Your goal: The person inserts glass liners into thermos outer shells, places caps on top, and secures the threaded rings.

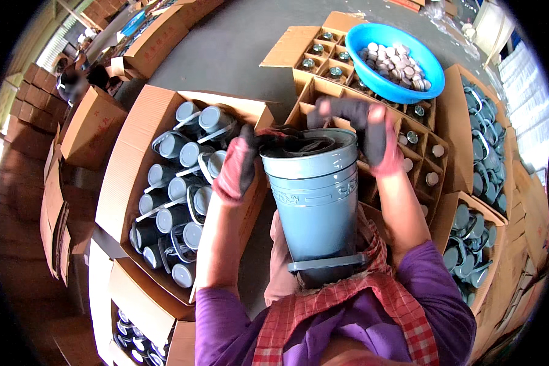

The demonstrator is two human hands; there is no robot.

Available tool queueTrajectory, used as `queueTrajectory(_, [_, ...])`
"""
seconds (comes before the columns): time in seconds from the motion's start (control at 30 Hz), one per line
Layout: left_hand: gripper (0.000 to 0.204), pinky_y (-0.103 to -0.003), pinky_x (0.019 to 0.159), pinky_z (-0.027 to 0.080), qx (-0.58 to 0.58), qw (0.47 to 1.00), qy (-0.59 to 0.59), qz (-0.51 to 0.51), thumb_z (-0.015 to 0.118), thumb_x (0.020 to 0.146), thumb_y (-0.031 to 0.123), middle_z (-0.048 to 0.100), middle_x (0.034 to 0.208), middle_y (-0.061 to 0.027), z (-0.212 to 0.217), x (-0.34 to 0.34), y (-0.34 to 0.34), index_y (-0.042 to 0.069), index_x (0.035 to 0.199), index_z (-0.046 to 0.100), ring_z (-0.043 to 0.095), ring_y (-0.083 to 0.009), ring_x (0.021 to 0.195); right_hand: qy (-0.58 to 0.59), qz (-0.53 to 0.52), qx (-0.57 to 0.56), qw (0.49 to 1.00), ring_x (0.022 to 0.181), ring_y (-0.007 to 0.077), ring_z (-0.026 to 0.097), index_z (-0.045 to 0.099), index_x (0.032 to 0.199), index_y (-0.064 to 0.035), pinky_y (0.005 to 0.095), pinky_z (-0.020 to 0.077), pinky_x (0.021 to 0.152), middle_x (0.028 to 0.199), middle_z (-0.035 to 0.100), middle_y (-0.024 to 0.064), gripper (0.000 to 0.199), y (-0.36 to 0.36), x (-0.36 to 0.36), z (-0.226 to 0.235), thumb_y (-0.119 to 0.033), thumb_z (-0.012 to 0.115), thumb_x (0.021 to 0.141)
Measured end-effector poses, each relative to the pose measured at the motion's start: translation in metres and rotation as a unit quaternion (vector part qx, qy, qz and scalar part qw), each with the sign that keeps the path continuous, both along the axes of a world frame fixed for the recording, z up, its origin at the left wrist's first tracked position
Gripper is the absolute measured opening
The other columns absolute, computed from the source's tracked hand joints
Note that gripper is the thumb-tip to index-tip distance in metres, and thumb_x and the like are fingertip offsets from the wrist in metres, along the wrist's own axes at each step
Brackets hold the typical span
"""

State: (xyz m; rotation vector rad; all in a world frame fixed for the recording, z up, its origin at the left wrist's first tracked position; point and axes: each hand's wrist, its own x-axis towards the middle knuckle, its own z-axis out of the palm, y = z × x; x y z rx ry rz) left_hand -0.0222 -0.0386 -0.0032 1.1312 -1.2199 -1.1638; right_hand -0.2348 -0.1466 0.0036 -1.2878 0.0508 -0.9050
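Upright in front of my lap stands a blue-grey thermos casing (314, 201), tapered, with an embossed band and a strap handle at its lower end. A dark round piece (305, 143) shows inside its wide upper mouth; its exact form is unclear. My left hand (239, 161), in a dark and red glove, is closed at the left of the rim. At the right of the rim, my gloved right hand (375, 134) curls around, its fingers bent over the far side and slightly blurred.
To the left, a carton (137, 131) holds several blue-grey flasks with handles. A divided carton (436, 158) ahead on the right holds glass liners. On it sits a blue basin (430, 85) of round pale caps. More cartons (451, 122) of flask parts stand at right.
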Motion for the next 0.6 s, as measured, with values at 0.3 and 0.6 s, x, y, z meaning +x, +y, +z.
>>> queueTrajectory(0.3, [0.059, -0.037, 0.086, 0.046, -0.236, 0.966, 0.100, 0.019, 0.049, 0.085, 0.054, 0.062, 0.102, -0.0175, -0.038, -0.023, -0.008, -0.003, 0.095, 0.058, 0.058, -0.0260, 0.091, 0.291, -0.107, -0.400, 0.863, 0.100, 0.0340, 0.058, 0.062, 0.103, 0.0028, 0.0379, 0.0426, 0.092, 0.103, 0.062, 0.0183, 0.074, 0.026, -0.022, 0.055, -0.065, 0.043, 0.079])
queueTrajectory(0.6, [0.051, -0.034, 0.090, 0.045, 0.019, 0.868, 0.483, -0.114, 0.045, 0.091, 0.044, 0.061, 0.106, -0.0167, -0.060, -0.123, 0.006, 0.002, 0.118, 0.054, 0.057, -0.0242, 0.101, 0.286, 0.172, -0.528, 0.781, 0.100, 0.0365, 0.057, 0.066, 0.097, -0.0039, 0.0423, 0.0440, 0.089, 0.098, 0.063, 0.0167, 0.030, 0.016, -0.042, 0.145, -0.016, 0.059, 0.071])
